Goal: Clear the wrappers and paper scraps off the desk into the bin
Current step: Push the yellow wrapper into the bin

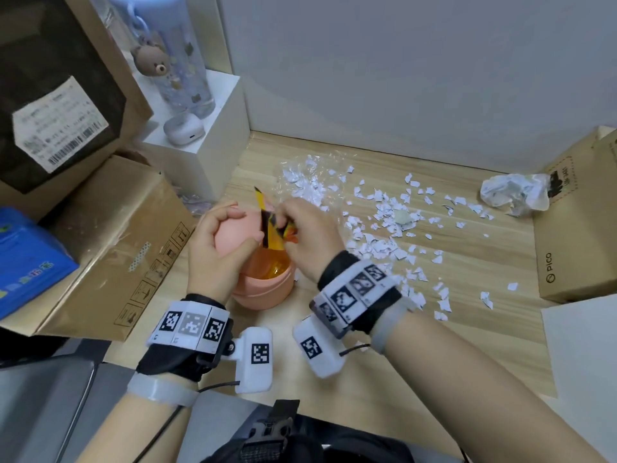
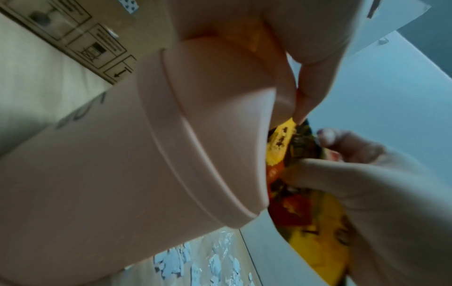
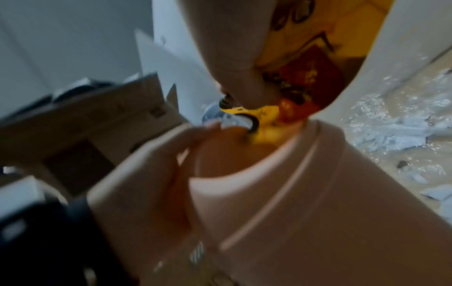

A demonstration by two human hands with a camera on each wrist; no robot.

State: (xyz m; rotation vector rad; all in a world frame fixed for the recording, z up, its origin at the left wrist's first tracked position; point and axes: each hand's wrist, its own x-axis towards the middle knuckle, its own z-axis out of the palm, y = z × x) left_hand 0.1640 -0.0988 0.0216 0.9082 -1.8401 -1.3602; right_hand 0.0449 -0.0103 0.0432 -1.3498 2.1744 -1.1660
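Observation:
A small pink bin [image 1: 263,290] [image 2: 110,174] [image 3: 330,203] stands on the wooden desk [image 1: 467,279] near its front edge. My left hand [image 1: 220,248] grips the bin's pink lid [image 1: 230,237] and holds it tipped open. My right hand [image 1: 307,235] pinches a yellow, black and red wrapper [image 1: 272,225] [image 2: 288,170] [image 3: 300,81] right over the bin's opening, its lower end inside. Many white paper scraps [image 1: 384,222] lie spread over the desk to the right, some on a clear plastic film [image 1: 310,182]. A crumpled white wrapper [image 1: 514,193] lies at the far right.
Cardboard boxes [image 1: 113,248] are stacked at the left, with a blue packet [image 1: 26,255] on them. A white stand [image 1: 200,142] holds a bottle [image 1: 180,61] and an earbud case [image 1: 183,128]. Another cardboard box [image 1: 581,222] borders the right side, with a white sheet [image 1: 581,345] in front.

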